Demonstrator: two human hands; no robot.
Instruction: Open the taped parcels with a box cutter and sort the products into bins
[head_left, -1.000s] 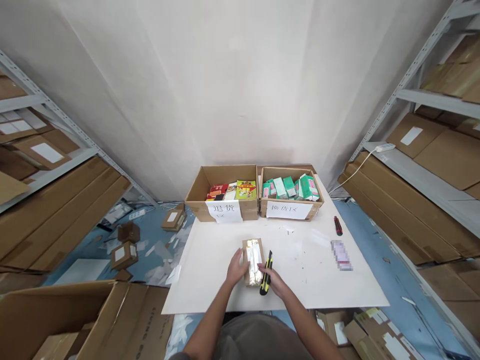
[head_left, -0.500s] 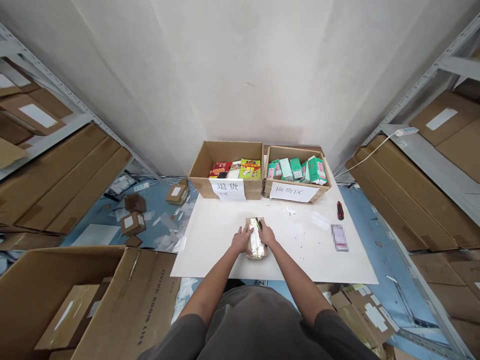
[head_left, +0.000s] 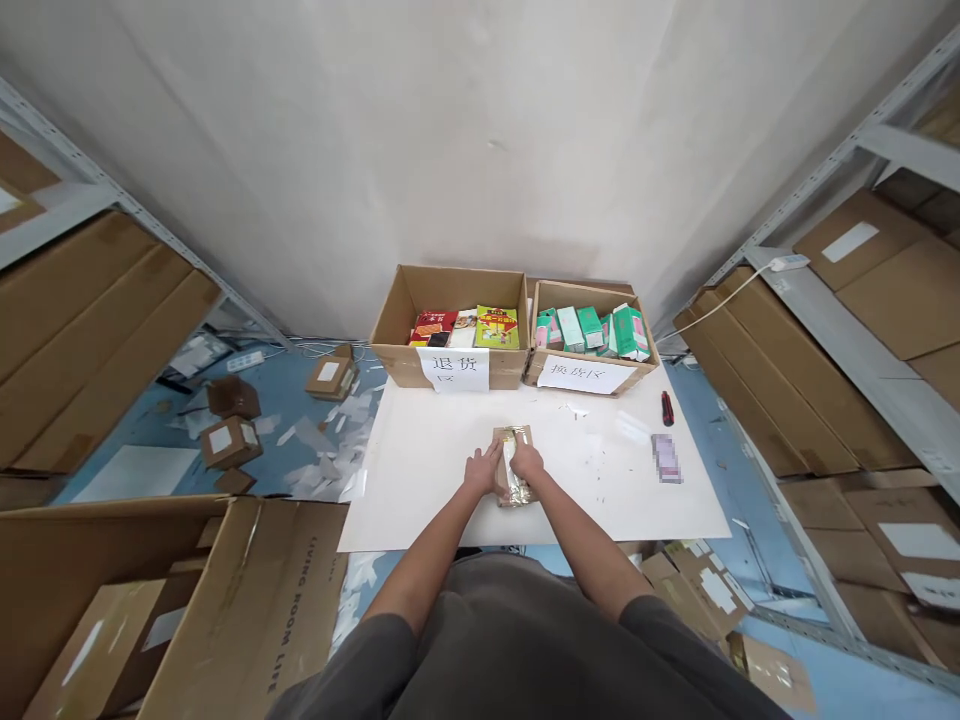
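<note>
A small cardboard box (head_left: pixel 517 493) with shiny clear tape across its top lies on the white table near its front edge. My left hand (head_left: pixel 483 470) rests against the box's left side, fingers spread, some of them reaching onto the top. My right hand (head_left: pixel 528 462) is closed over the upper right part of the box. It grips a utility knife (head_left: pixel 517 435), of which only a little dark and yellow shows; the blade is hidden.
Behind stand an open carton of books (head_left: pixel 450 375) and an open carton of green-and-white boxes (head_left: pixel 540 372), both with paper signs. A red-black tool (head_left: pixel 667 408) and a blurred purple item (head_left: pixel 666 458) lie right on the table (head_left: pixel 420 470). A large carton (head_left: pixel 292 600) stands left; shelves flank both sides.
My right hand has shifted slightly left and down over the box, and the knife is more hidden. My left hand stays against the box. The whole view has moved a little.
</note>
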